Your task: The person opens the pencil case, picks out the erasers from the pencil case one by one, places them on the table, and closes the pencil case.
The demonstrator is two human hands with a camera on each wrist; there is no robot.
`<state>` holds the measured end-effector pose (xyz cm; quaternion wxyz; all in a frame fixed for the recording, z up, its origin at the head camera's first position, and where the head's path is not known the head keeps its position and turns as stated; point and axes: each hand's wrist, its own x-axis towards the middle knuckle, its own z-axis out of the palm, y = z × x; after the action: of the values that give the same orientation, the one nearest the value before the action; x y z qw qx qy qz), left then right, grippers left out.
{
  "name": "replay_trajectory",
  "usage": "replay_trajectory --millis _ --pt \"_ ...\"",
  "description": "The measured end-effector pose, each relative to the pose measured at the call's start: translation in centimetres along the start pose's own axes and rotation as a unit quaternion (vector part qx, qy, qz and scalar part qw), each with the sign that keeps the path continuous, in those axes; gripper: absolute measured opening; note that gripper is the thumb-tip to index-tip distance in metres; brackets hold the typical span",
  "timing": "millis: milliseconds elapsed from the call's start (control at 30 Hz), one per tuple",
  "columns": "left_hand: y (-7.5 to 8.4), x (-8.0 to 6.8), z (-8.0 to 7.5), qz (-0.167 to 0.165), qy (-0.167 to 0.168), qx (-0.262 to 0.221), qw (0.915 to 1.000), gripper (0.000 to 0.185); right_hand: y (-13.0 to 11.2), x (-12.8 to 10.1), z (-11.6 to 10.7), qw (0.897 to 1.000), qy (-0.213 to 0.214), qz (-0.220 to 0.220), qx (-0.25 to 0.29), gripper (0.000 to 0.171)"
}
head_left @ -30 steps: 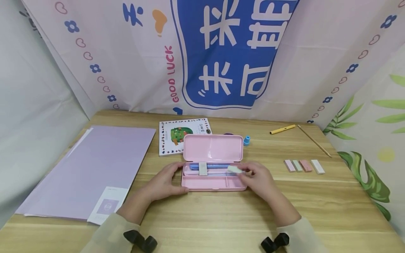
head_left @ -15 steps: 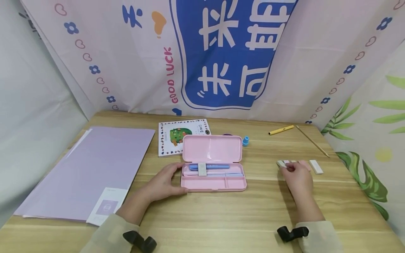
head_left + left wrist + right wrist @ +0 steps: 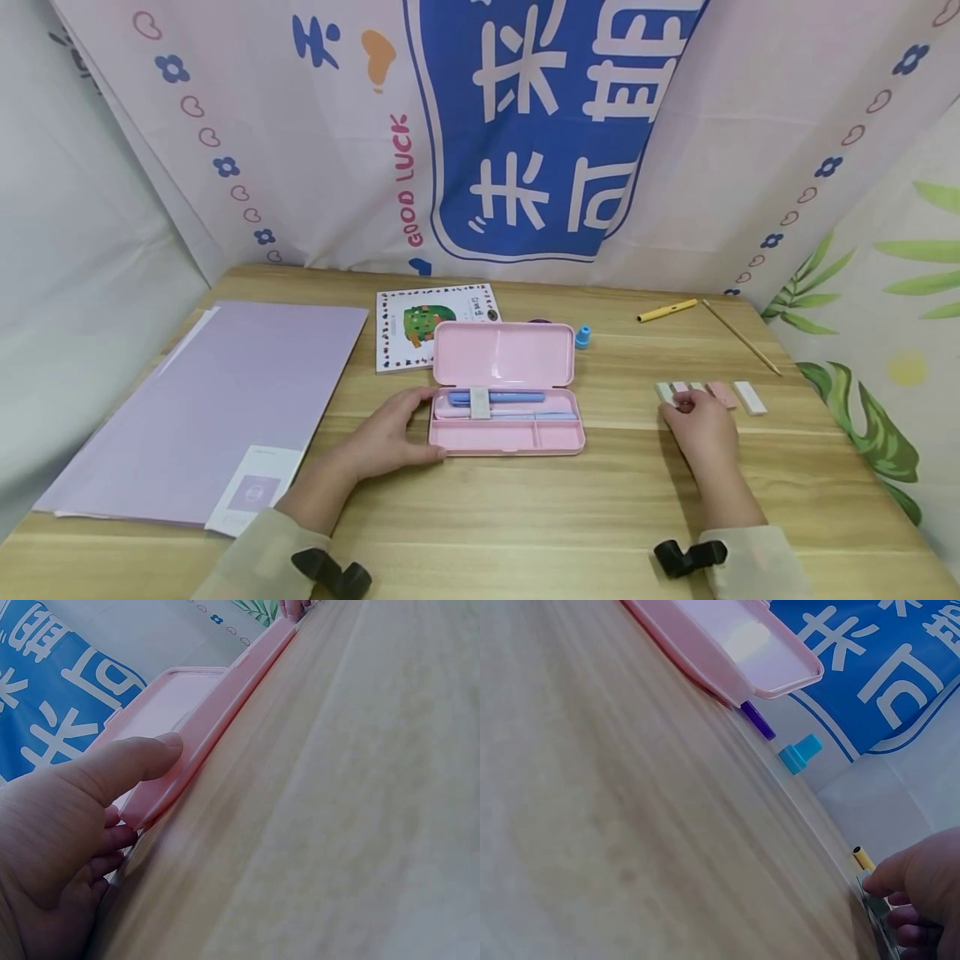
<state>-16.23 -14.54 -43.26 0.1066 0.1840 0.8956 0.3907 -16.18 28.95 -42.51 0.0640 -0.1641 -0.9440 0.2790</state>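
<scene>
In the head view my left hand (image 3: 390,437) holds the left end of a pink pencil case (image 3: 459,433), its lid raised. The thumb lies on the case's front edge, as the left wrist view shows, with the other fingers low at the end. Inside the case are a blue pen (image 3: 517,397), a second pale pen (image 3: 551,416) and a greyish strip (image 3: 479,403) across them. Off to the right, my right hand (image 3: 703,425) pinches the near end of a pale green eraser (image 3: 663,391) at the left of a row. Its curled fingers partly cover the neighbouring erasers.
A pink eraser (image 3: 722,393) and a white eraser (image 3: 749,397) lie right of the hand. Behind are a yellow pen (image 3: 667,310), a thin stick (image 3: 741,337), a small blue object (image 3: 582,337) and a picture booklet (image 3: 397,333). A large lilac folder (image 3: 247,375) covers the left side.
My right hand has carried the pale green eraser from the pencil case rightward to the row and lowered it there. The left hand has stayed on the case.
</scene>
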Motion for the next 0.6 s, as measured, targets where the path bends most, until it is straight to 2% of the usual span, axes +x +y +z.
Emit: replay_trajectory --millis 133,267,400,600 --pt "-0.1 0.0 0.0 0.0 0.0 0.003 1.0 0.09 -0.5 -0.3 0.1 1.0 0.013 -0.009 0.004 0.041" --pt "-0.1 0.1 0.0 -0.001 -0.002 0.003 1.0 0.091 -1.9 -0.7 0.7 0.998 0.008 -0.055 0.035 0.041" --pt "-0.1 0.1 0.0 -0.002 -0.001 -0.001 1.0 0.091 -4.2 -1.4 1.7 0.993 -0.019 -0.092 0.066 0.038" --pt "-0.2 0.1 0.0 0.001 0.0 0.0 1.0 0.091 -8.0 -2.9 4.5 0.986 -0.047 -0.136 0.082 0.035"
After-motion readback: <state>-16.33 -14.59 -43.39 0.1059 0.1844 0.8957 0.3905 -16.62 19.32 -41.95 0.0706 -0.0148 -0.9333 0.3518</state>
